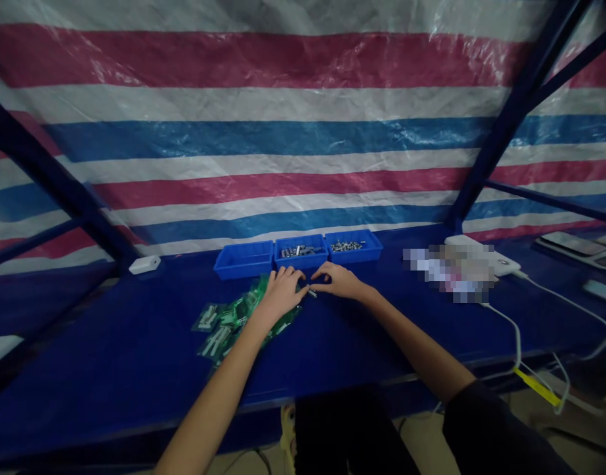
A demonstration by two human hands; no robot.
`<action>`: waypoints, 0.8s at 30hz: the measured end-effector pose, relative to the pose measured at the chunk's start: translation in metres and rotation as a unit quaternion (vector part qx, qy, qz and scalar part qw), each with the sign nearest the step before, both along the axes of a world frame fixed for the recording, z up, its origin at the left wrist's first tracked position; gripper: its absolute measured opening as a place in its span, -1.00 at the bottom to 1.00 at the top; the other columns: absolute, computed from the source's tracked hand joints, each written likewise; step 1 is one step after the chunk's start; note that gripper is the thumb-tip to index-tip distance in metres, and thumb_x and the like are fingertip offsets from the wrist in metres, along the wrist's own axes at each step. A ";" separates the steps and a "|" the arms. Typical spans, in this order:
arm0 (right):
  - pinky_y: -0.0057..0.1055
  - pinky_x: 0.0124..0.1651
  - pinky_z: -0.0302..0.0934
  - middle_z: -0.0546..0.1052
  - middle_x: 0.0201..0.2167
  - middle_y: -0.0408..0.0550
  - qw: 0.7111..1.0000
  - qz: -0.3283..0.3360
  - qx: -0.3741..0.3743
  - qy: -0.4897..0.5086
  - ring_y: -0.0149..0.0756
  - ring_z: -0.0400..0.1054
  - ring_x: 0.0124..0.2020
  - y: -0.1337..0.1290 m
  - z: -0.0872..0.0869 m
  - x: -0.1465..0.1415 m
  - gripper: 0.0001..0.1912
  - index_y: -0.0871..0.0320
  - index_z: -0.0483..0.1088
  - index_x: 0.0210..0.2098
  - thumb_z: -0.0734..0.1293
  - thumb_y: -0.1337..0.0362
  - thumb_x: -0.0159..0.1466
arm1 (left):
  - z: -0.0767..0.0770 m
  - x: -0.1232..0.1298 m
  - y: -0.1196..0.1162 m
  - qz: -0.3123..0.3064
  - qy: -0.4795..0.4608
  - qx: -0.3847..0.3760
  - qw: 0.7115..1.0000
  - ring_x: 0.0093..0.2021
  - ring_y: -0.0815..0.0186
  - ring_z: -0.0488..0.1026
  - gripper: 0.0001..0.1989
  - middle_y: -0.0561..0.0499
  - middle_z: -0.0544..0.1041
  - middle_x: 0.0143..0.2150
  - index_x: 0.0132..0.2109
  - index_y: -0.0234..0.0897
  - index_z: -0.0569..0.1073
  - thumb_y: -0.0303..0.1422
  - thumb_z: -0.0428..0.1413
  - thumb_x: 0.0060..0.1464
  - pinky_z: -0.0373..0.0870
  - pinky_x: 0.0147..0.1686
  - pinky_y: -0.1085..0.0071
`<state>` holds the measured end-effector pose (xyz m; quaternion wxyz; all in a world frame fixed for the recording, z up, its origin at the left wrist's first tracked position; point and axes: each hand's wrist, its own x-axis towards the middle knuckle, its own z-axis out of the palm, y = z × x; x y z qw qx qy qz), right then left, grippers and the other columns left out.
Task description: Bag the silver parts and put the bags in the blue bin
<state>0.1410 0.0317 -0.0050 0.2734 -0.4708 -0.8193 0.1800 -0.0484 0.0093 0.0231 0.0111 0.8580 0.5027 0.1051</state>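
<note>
A small, shiny metal piece [312, 293] shows at the thumb tips of both hands, just above the blue table; its exact kind is too small to tell. My left hand [283, 290] comes at it from the left with curled fingers, over the edge of a heap of clear and green plastic bags [234, 320] with pale strip-like parts inside. From the right, my right hand [338, 280] bends its thumb and fingers toward the same piece. Behind the hands, a blue bin [307, 262] holds metal parts, and another bin [377, 249] to its right holds smaller metal parts.
A third blue bin [222, 265] stands at the left of the row. A white adapter [144, 264] lies at the back left. At right are a white device [505, 265] and white cables [570, 300]. Dark blue frame posts [501, 132] rise on both sides before a striped sheet [293, 138].
</note>
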 end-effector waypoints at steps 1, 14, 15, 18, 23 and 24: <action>-0.47 -0.28 0.23 0.51 -0.26 -0.07 1.000 0.013 -0.010 -0.007 -0.38 0.38 -0.34 0.000 0.000 0.000 -0.70 0.08 0.51 -0.25 0.35 0.06 0.09 | 0.000 -0.001 0.000 -0.003 0.003 -0.007 1.000 -0.04 0.15 0.24 -0.75 -0.04 0.39 -0.14 -0.16 -0.19 0.41 -0.19 -0.05 0.13 0.13 -0.04 0.14; -0.49 -0.35 0.27 0.56 -0.43 -0.10 0.986 0.012 -0.035 0.162 -0.39 0.42 -0.44 -0.005 0.007 -0.011 -0.76 0.16 0.50 -0.30 0.34 0.17 0.09 | 0.002 0.008 -0.001 0.025 -0.068 0.010 0.997 -0.11 0.21 0.29 -0.63 -0.01 0.42 -0.21 -0.23 -0.22 0.35 -0.17 -0.28 0.24 0.12 -0.10 0.23; -0.48 -0.34 0.29 0.56 -0.43 -0.08 0.978 0.016 -0.036 0.204 -0.37 0.43 -0.42 -0.006 0.008 -0.013 -0.74 0.18 0.49 -0.30 0.34 0.16 0.08 | 0.003 0.008 0.000 0.027 -0.082 0.017 0.996 -0.12 0.22 0.29 -0.62 -0.01 0.42 -0.22 -0.25 -0.22 0.34 -0.17 -0.30 0.25 0.12 -0.11 0.24; -0.43 -0.31 0.32 0.54 -0.45 -0.07 0.953 0.013 -0.063 0.296 -0.35 0.44 -0.41 -0.008 0.009 -0.020 -0.72 0.20 0.45 -0.32 0.38 0.15 0.03 | 0.006 0.009 0.001 0.029 -0.120 0.033 0.992 -0.13 0.25 0.31 -0.64 0.01 0.41 -0.24 -0.31 -0.23 0.31 -0.18 -0.28 0.25 0.12 -0.13 0.27; -0.36 -0.28 0.35 0.50 -0.53 -0.15 0.919 0.014 -0.138 0.369 -0.36 0.44 -0.46 -0.011 0.004 -0.030 -0.69 0.18 0.37 -0.28 0.40 0.17 0.01 | 0.007 0.009 0.002 0.046 -0.135 0.038 0.989 -0.14 0.25 0.31 -0.65 0.02 0.40 -0.26 -0.35 -0.24 0.30 -0.18 -0.25 0.24 0.14 -0.13 0.26; -0.35 -0.28 0.34 0.50 -0.54 -0.15 0.919 0.011 -0.136 0.371 -0.36 0.44 -0.46 -0.012 0.004 -0.031 -0.69 0.18 0.38 -0.28 0.39 0.16 0.02 | 0.006 0.009 0.002 0.052 -0.131 0.036 0.989 -0.13 0.24 0.31 -0.65 0.01 0.40 -0.26 -0.35 -0.25 0.30 -0.19 -0.25 0.24 0.14 -0.12 0.25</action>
